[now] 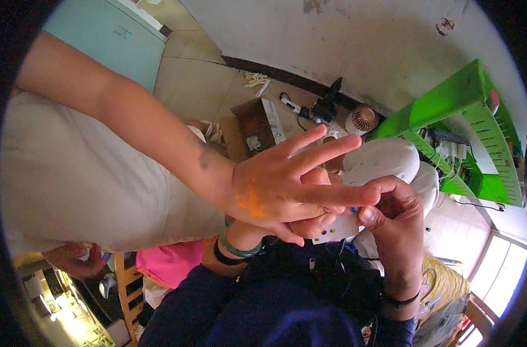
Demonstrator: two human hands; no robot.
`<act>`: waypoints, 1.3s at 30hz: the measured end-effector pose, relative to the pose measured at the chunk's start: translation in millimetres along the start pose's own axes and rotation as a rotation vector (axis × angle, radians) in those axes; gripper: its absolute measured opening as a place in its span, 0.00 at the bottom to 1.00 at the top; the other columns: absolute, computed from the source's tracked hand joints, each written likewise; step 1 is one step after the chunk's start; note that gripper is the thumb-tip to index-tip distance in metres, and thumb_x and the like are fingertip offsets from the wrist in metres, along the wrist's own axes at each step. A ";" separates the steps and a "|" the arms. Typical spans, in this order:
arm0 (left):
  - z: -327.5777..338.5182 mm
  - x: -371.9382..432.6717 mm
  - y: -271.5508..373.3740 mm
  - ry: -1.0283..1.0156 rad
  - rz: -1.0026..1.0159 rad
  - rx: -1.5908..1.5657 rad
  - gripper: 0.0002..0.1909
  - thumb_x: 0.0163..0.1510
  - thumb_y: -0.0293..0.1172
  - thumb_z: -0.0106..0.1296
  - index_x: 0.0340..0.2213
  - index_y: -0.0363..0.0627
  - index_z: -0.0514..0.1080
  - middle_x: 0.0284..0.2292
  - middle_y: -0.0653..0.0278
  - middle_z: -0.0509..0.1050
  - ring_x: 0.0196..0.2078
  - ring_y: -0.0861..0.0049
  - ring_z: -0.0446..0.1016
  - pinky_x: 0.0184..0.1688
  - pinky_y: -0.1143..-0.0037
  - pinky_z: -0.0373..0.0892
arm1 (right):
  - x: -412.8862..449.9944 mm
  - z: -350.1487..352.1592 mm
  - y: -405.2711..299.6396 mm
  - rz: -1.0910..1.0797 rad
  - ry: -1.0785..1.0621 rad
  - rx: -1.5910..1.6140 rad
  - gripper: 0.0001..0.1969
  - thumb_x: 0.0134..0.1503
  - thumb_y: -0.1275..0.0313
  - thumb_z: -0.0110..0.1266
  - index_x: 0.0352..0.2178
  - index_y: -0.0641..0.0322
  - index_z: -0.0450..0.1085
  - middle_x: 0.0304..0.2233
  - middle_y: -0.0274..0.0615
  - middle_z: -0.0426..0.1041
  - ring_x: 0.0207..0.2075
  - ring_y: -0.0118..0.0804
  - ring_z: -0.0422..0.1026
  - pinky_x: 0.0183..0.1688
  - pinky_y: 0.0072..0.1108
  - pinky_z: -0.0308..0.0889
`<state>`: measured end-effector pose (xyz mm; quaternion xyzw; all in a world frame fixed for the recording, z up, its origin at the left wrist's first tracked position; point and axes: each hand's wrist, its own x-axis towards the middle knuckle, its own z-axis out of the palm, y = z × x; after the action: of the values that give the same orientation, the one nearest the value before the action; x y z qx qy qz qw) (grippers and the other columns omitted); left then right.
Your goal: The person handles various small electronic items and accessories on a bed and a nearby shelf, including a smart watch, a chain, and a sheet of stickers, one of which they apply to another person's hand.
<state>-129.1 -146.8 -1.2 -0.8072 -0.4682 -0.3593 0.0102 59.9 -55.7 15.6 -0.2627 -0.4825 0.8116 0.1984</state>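
Another person's forearm and hand (263, 191) reach in from the left, palm down with fingers spread and an orange smear on the back. My left hand (314, 226), wearing a green bangle (242, 250) and a black band, holds that hand from below and is mostly hidden by it. On the right, the thumb and forefinger of my right hand (395, 212) close around the tip of the person's outstretched finger (337, 195). Between the hands shows a tiny blue piece (354, 209); what it belongs to is unclear. Beneath lies a white surface with small coloured dots (333, 232).
A green plastic shelf (445, 104) with chargers and cables stands at right. On the floor are an open cardboard box (259, 121), a power strip (291, 104) and a small fan (362, 119). Pink cloth (172, 262) and a wooden chair (124, 282) are at lower left.
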 end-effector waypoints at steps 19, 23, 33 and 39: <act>14.8 22.8 12.2 0.055 0.090 0.158 0.29 0.44 0.40 0.51 0.50 0.49 0.63 0.51 0.76 0.62 0.57 0.60 0.53 0.58 0.57 0.42 | -9.4 -21.2 -14.7 -0.278 -0.027 -0.268 0.06 0.45 0.85 0.54 0.27 0.70 0.70 0.31 0.44 0.70 0.33 0.31 0.70 0.34 0.18 0.67; 7.7 28.8 17.0 0.029 0.080 0.101 0.30 0.44 0.47 0.51 0.50 0.52 0.63 0.51 0.75 0.61 0.58 0.60 0.52 0.59 0.58 0.42 | -12.1 -26.6 -13.9 -0.286 -0.071 -0.212 0.06 0.45 0.85 0.54 0.28 0.70 0.70 0.32 0.45 0.70 0.35 0.32 0.70 0.37 0.19 0.66; 26.3 25.3 22.2 0.125 0.087 0.293 0.28 0.48 0.46 0.48 0.51 0.57 0.61 0.53 0.77 0.58 0.58 0.61 0.52 0.59 0.58 0.45 | -17.0 -34.6 -9.4 -0.366 -0.156 -0.063 0.11 0.45 0.85 0.55 0.33 0.72 0.67 0.35 0.46 0.69 0.35 0.31 0.69 0.38 0.19 0.66; 13.4 18.3 19.2 0.022 0.155 0.263 0.25 0.49 0.45 0.47 0.49 0.54 0.63 0.54 0.77 0.56 0.58 0.60 0.54 0.58 0.57 0.45 | -17.4 -28.7 -12.5 -0.425 -0.128 -0.253 0.07 0.44 0.85 0.55 0.28 0.71 0.70 0.33 0.45 0.70 0.34 0.31 0.70 0.36 0.18 0.66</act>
<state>-101.2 -139.2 5.8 -0.8287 -0.4472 -0.3020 0.1488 92.1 -40.5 19.5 -0.1262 -0.6361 0.6999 0.2994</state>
